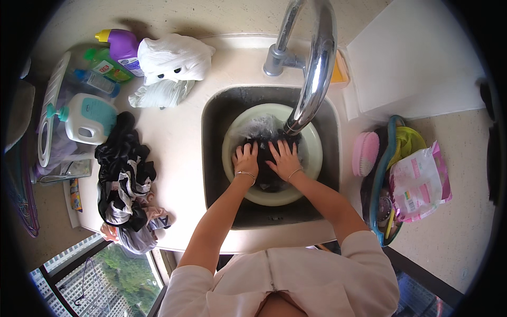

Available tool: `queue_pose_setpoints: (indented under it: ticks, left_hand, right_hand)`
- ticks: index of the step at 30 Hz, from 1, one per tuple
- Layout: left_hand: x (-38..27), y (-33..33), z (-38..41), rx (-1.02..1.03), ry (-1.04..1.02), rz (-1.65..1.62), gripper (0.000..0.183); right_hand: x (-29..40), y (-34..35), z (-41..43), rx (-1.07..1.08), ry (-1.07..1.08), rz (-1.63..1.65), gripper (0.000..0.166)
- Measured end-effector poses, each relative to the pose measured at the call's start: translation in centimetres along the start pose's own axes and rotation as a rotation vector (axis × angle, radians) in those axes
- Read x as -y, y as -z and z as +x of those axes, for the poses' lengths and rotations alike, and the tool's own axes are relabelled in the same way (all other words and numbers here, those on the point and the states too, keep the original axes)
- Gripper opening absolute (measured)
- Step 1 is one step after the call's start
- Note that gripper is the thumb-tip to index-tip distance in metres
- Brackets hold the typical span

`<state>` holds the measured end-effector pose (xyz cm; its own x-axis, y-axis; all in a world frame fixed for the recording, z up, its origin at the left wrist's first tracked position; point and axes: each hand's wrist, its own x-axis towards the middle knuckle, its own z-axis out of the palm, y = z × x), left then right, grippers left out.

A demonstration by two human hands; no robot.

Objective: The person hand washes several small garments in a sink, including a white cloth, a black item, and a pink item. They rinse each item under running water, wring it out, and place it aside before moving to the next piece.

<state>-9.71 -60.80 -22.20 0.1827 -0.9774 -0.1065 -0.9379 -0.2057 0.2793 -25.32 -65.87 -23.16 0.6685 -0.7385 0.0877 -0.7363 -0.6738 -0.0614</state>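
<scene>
Both my hands are in a pale round plastic basin [313,156], which sits inside a stainless steel sink [213,130]. My left hand [246,160] lies palm down on wet black cloth [263,158], fingers slightly bent and apart. Beside it, my right hand [286,161] presses on the same cloth with its fingers spread. Neither hand appears to grip the fabric. Whitish suds or splashing water [257,126] cover the basin's far side. The chrome faucet's curved spout [321,67] reaches over the basin, its tip just beyond my right hand. Most of the cloth is hidden under my hands and the water.
A heap of clothes [128,186] lies left on the counter [178,158]. Behind it stand a white pump jug [91,119], several bottles including a purple one [121,45], and a bundled white towel [174,55]. At right are a pink brush [365,154] and a blue-rimmed basket [382,178].
</scene>
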Motion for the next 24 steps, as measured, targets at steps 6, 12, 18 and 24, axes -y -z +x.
queue_pose_setpoints:
  ticks: [6,12,18,24]
  left_hand:
    - [0.5,-0.6,2.5,0.071,0.2,-0.386,0.046]
    - [1.7,2.9,2.5,0.134,-0.008,-0.416,0.05]
    - [-2.4,15.1,1.8,-0.013,-0.359,-0.884,0.042]
    - [-8.0,22.3,-0.8,-0.029,-0.509,-1.102,0.046]
  right_hand:
    - [-3.4,-0.2,5.8,0.183,-0.029,0.134,0.029]
    - [-1.6,6.8,5.1,0.144,-0.149,0.479,0.036]
    - [-4.8,7.9,1.3,0.278,-0.52,2.082,0.059]
    - [-1.7,1.1,0.4,0.013,-0.167,0.791,0.06]
